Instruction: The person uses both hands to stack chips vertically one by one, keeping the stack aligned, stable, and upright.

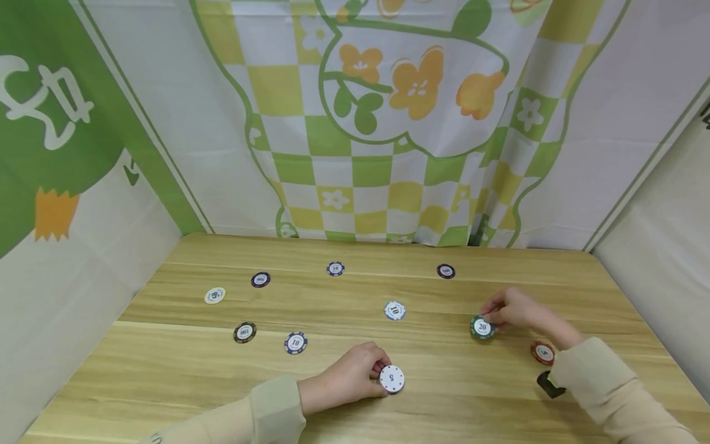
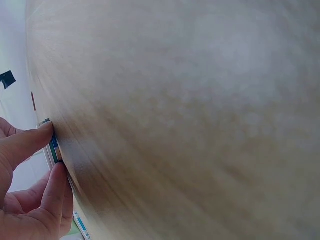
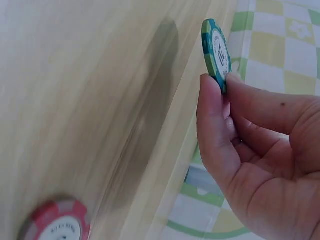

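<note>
My left hand (image 1: 355, 376) grips a small stack of poker chips by the edges, with a white chip marked 5 (image 1: 392, 379) on top. In the left wrist view, a dark blue and green chip edge (image 2: 54, 145) shows between thumb and finger, just over the wood. On the right, my right hand (image 1: 513, 311) pinches a green poker chip marked 20 (image 1: 482, 327) between thumb and forefinger. The right wrist view shows this green chip (image 3: 217, 56) tilted and raised off the table, its shadow beside it. A red chip marked 5 (image 1: 543, 353) lies near the right wrist.
Single chips lie spread over the wooden table (image 1: 444, 413): a white-and-blue chip (image 1: 395, 310) between the hands, a purple chip (image 1: 446, 271) at the back, and several at left, including a black chip (image 1: 244, 332) and a yellow-rimmed chip (image 1: 215, 295). A patterned curtain (image 1: 377, 197) hangs behind.
</note>
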The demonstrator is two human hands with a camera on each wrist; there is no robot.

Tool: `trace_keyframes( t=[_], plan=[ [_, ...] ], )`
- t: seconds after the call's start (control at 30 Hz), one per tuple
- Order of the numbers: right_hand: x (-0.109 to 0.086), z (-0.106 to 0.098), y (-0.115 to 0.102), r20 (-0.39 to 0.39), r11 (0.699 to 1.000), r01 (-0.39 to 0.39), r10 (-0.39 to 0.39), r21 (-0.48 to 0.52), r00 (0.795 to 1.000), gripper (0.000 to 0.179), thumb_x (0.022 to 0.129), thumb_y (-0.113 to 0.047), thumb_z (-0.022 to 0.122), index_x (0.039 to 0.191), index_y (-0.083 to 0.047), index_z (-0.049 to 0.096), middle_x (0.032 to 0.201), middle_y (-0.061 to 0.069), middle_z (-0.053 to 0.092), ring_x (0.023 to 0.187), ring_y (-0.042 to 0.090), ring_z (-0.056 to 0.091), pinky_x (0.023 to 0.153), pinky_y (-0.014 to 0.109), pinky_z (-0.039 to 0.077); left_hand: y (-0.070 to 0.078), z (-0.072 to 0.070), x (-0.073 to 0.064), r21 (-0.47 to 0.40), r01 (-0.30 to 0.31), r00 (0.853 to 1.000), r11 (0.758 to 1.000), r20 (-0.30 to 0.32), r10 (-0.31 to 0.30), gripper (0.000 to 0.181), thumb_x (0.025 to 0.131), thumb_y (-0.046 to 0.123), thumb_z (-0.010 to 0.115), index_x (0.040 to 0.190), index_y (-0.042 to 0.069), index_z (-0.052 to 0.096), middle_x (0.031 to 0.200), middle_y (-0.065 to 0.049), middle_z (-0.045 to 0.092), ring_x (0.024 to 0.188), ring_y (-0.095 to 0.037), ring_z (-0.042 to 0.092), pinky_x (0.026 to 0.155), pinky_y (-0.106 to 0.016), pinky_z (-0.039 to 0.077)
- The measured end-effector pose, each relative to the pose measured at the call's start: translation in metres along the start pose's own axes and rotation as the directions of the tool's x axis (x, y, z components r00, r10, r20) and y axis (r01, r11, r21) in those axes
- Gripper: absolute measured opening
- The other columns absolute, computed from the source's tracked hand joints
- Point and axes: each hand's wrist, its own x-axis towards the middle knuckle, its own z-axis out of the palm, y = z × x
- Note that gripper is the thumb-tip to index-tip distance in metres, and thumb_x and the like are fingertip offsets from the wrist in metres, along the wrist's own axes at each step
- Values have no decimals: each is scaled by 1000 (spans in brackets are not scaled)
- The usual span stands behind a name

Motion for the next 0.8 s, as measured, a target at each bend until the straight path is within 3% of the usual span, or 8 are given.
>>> trace_keyframes(
  t=[0.57, 0.8],
  plan=[
    [-1, 19, -14, 77, 987, -58, 46, 152, 996, 18, 83, 3, 58, 96, 15, 58, 80, 9, 60, 64, 11, 57, 59, 25, 54, 0, -1, 0, 11, 5, 1000, 1000, 10, -5, 33, 64, 7, 80, 91, 2, 62, 80, 5, 48, 72, 0, 47, 64, -7, 45],
    [-3, 25, -22, 100, 982, -39, 21, 184, 995, 19, 82, 4, 57, 96, 17, 56, 81, 11, 59, 64, 12, 58, 59, 26, 54, 0, -1, -1, 12, 8, 1000, 1000, 16, -8, 34, 64, 7, 80, 92, 2, 62, 80, 5, 49, 72, 0, 47, 64, -8, 45]
  ],
)
